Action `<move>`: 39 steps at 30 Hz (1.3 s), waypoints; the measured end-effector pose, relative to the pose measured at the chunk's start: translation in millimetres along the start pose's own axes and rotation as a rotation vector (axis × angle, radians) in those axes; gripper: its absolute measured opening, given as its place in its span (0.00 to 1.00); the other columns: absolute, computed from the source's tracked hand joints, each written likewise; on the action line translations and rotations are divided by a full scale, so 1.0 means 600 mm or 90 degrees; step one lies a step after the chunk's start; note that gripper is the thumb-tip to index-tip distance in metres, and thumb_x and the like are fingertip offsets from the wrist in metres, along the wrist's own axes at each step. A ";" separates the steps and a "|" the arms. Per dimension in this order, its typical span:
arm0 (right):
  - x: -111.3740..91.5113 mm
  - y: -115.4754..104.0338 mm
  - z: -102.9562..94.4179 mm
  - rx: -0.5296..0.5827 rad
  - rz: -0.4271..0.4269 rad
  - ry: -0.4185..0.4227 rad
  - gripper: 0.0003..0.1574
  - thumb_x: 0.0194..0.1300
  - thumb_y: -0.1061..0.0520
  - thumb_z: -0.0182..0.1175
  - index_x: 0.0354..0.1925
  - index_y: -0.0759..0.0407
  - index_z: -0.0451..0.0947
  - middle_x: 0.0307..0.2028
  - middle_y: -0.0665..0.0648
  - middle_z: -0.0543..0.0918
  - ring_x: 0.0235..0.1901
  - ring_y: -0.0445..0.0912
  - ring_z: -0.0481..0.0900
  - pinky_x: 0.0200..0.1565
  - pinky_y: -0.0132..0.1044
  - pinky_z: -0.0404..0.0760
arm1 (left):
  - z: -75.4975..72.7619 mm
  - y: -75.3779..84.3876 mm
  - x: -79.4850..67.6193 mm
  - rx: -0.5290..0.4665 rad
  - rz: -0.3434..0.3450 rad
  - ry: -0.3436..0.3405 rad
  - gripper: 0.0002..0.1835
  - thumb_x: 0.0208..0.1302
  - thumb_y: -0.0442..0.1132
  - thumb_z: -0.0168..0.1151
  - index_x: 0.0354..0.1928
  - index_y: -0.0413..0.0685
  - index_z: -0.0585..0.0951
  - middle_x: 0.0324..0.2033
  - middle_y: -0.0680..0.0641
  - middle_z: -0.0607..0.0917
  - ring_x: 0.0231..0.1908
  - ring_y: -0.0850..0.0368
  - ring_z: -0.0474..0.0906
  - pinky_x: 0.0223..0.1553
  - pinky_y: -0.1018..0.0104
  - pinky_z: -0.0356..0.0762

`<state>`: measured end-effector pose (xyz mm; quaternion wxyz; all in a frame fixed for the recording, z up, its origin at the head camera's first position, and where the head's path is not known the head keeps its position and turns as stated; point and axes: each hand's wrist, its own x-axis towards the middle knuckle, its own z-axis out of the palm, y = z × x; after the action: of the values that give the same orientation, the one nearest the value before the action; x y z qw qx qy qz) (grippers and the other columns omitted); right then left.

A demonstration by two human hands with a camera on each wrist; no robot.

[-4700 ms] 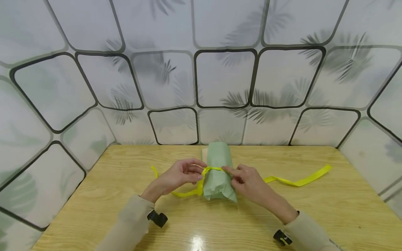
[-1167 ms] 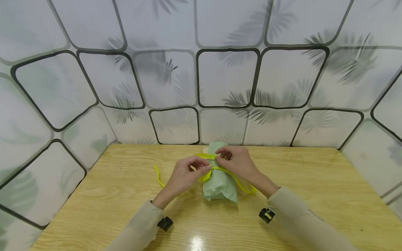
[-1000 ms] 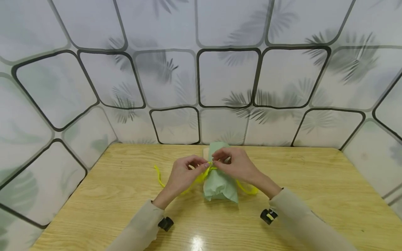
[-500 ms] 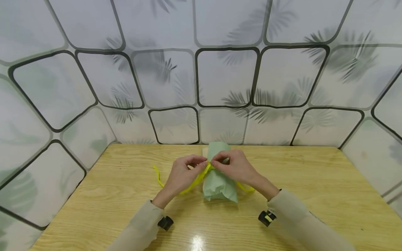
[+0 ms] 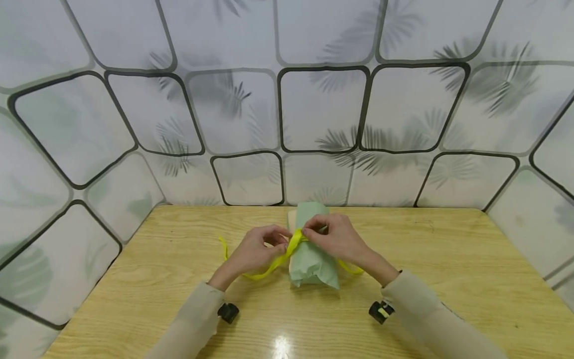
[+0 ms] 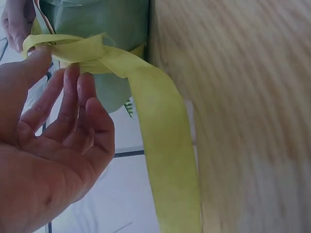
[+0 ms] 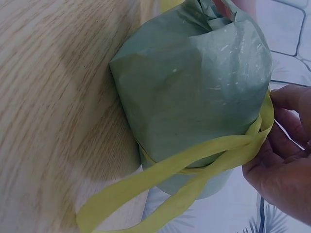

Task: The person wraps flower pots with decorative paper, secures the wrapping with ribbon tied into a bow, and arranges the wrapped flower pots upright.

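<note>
A bundle wrapped in pale green paper lies on the wooden table, with a yellow ribbon around its middle. My right hand pinches the ribbon between thumb and forefinger on top of the bundle. At the bundle's left side, my left hand has its fingers loosely bent and thumb apart from them. In the left wrist view, its fingertips touch the lower edge of the crossed ribbon, whose wide tail hangs away. A loop of ribbon hangs on the right side in the right wrist view.
The wooden table reaches back to a patterned wall of dark-lined panels and leaf prints. A loose ribbon end curls on the table beyond the left hand. A beige edge shows along the bundle's left side.
The right hand came over the top of the bundle from its right side, bringing its ribbon tail along. In the last half second the left hand loosened its pinch and drew slightly left.
</note>
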<state>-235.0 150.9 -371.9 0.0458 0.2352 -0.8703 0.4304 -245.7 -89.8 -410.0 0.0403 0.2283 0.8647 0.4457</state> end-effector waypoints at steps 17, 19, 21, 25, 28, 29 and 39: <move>0.005 -0.007 0.001 -0.006 0.000 0.031 0.09 0.72 0.53 0.65 0.42 0.54 0.89 0.36 0.52 0.90 0.31 0.38 0.84 0.34 0.32 0.83 | -0.053 0.035 -0.006 -0.091 -0.027 -0.095 0.11 0.74 0.48 0.62 0.49 0.53 0.87 0.44 0.43 0.89 0.38 0.45 0.81 0.41 0.51 0.82; 0.006 -0.008 0.003 -0.009 0.002 0.033 0.08 0.71 0.53 0.65 0.41 0.54 0.89 0.36 0.52 0.90 0.31 0.38 0.84 0.34 0.32 0.83 | -0.048 0.042 -0.006 -0.107 -0.040 -0.104 0.13 0.75 0.49 0.61 0.49 0.51 0.87 0.43 0.44 0.89 0.38 0.46 0.81 0.42 0.47 0.83; 0.007 -0.010 0.004 -0.010 0.007 0.035 0.08 0.71 0.53 0.65 0.41 0.54 0.89 0.36 0.51 0.90 0.31 0.38 0.84 0.34 0.32 0.84 | -0.039 0.045 -0.003 -0.121 -0.049 -0.087 0.14 0.74 0.50 0.62 0.48 0.49 0.86 0.40 0.45 0.89 0.37 0.49 0.82 0.42 0.46 0.84; 0.007 -0.010 0.008 -0.007 0.003 0.034 0.08 0.71 0.53 0.66 0.41 0.54 0.89 0.35 0.51 0.90 0.32 0.38 0.84 0.36 0.32 0.85 | -0.022 0.046 0.004 -0.140 -0.067 -0.041 0.15 0.71 0.50 0.66 0.51 0.48 0.82 0.32 0.48 0.91 0.33 0.54 0.85 0.39 0.52 0.84; 0.006 -0.010 0.011 -0.004 -0.004 0.034 0.08 0.71 0.53 0.66 0.41 0.54 0.89 0.34 0.51 0.90 0.32 0.38 0.84 0.36 0.31 0.84 | -0.012 0.044 0.006 -0.145 -0.059 -0.030 0.16 0.71 0.49 0.66 0.54 0.51 0.81 0.27 0.47 0.90 0.30 0.53 0.85 0.34 0.58 0.82; 0.006 -0.010 0.011 -0.003 -0.005 0.033 0.08 0.71 0.53 0.66 0.41 0.54 0.89 0.34 0.51 0.90 0.32 0.39 0.84 0.35 0.31 0.84 | -0.009 0.043 0.006 -0.143 -0.053 -0.028 0.15 0.71 0.49 0.66 0.54 0.51 0.81 0.26 0.47 0.90 0.29 0.53 0.86 0.33 0.60 0.80; -0.019 -0.024 -0.012 -0.065 -0.060 0.043 0.09 0.66 0.50 0.71 0.42 0.52 0.89 0.37 0.46 0.89 0.40 0.43 0.84 0.41 0.40 0.83 | 0.011 0.038 0.005 -0.167 -0.050 0.001 0.10 0.76 0.45 0.60 0.47 0.45 0.80 0.27 0.44 0.90 0.28 0.55 0.84 0.27 0.67 0.76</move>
<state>-219.2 153.4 -360.2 0.1071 0.2590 -0.8770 0.3902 -238.4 -72.3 -395.1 0.0867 0.1872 0.8071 0.5532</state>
